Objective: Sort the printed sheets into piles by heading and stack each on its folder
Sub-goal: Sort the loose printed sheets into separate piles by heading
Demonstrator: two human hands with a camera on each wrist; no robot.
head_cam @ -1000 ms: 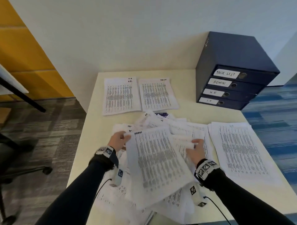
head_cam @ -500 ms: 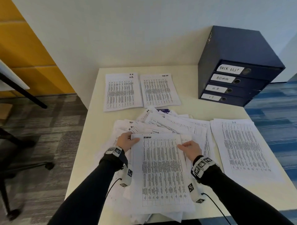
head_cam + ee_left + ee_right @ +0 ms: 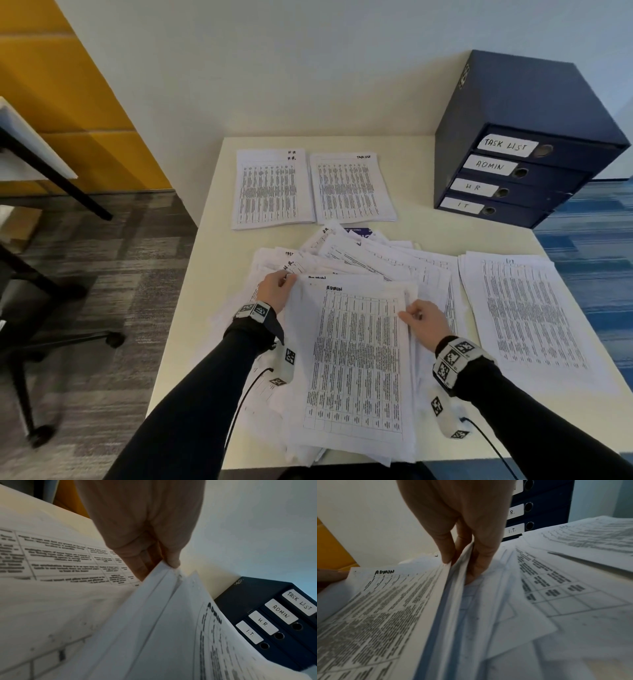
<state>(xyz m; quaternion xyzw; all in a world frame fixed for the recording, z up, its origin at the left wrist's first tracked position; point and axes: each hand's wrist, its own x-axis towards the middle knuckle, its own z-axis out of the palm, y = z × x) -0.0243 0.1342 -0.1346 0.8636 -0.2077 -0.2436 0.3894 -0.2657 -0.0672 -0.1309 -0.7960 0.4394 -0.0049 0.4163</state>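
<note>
Pinching the top left corner of the ADMIN sheets (image 3: 356, 363), the left hand (image 3: 274, 291) grips them; the right hand (image 3: 426, 320) has its grip closed on their right edge. That bundle lies between both hands, over the loose unsorted pile (image 3: 383, 257) on the table (image 3: 442, 236).

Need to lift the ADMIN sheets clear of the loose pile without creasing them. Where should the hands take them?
By the two long side edges near the top, one hand from each side. The ADMIN sheets lie flat on the loose pile, both edges free; the left hand and right hand already pinch there.
</note>
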